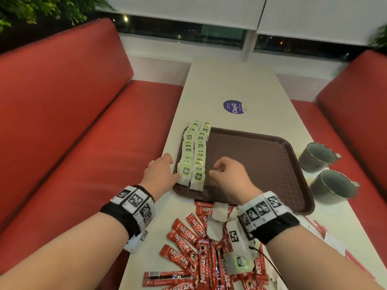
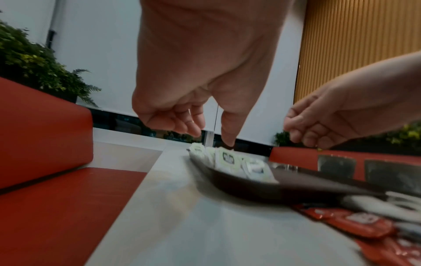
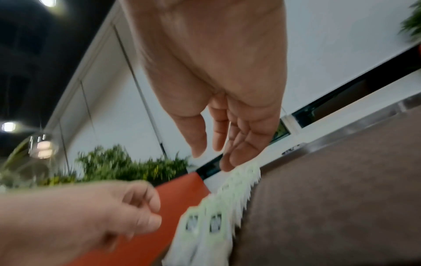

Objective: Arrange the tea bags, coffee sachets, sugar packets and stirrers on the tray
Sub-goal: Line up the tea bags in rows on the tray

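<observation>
Two rows of green-labelled tea bags (image 1: 193,155) (image 2: 230,160) (image 3: 218,212) overlap along the left side of the brown tray (image 1: 261,160) (image 2: 250,187) (image 3: 330,198). My left hand (image 1: 162,170) (image 2: 212,133) sits at the tray's left edge, fingers loosely curled, thumb tip touching the nearest bags. My right hand (image 1: 222,170) (image 3: 216,153) hovers just right of the rows with relaxed fingers, holding nothing. Red coffee sachets (image 1: 188,233) (image 2: 355,225) lie heaped on the table in front of the tray, with a loose tea bag (image 1: 240,262) and white packets (image 1: 218,212) among them. Red-and-white stirrers (image 1: 319,227) lie near my right forearm.
Two grey mugs (image 1: 318,156) (image 1: 333,186) stand on the table right of the tray. A purple round sticker (image 1: 234,107) marks the white table (image 1: 230,84) beyond it. Red benches (image 1: 83,132) flank both sides. Most of the tray's right part is bare.
</observation>
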The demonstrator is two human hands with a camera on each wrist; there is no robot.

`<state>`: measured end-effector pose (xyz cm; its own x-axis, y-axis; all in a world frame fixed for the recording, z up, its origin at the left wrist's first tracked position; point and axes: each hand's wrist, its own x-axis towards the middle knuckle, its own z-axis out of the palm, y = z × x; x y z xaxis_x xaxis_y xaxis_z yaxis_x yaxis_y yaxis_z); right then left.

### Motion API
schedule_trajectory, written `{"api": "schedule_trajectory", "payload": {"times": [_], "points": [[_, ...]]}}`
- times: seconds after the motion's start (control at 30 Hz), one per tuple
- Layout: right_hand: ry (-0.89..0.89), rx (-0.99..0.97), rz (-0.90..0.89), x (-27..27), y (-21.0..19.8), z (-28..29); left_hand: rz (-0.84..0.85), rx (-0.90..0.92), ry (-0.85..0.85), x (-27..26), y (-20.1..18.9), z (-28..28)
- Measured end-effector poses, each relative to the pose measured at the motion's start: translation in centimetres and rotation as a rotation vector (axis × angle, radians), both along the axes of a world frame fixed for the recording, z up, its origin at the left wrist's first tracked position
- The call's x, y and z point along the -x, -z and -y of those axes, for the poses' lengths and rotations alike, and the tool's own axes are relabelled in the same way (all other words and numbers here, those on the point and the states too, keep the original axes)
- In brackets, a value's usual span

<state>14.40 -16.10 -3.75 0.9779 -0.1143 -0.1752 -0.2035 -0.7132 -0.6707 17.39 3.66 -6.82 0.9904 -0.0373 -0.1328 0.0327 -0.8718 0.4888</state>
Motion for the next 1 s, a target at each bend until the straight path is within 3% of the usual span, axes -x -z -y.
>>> {"api": "schedule_trajectory", "payload": {"times": [0.17, 0.37, 0.6, 0.8, 1.0], "points": [[0.056, -0.131, 0.072, 6.4, -3.0, 5.1, 0.019, 0.225, -0.002, 4.0, -0.7, -1.1], [0.09, -0.099, 0.014, 13.5, -2.5, 9.3, 0.0, 0.283, 0.094, 9.3, -1.4, 1.8], [-0.088, 0.171, -0.034, 16.7, 0.9, 9.7, -0.134, 0.01, 0.25, 12.7, 0.5, 7.0], [-0.225, 0.521, -0.037, 15.2, 2.4, 7.5, -0.051, -0.195, 0.375, 14.1, 1.2, 8.8], [-0.257, 0.588, -0.09, 14.5, 2.7, 6.8, 0.018, -0.392, 0.441, 14.2, 1.1, 9.2]]}}
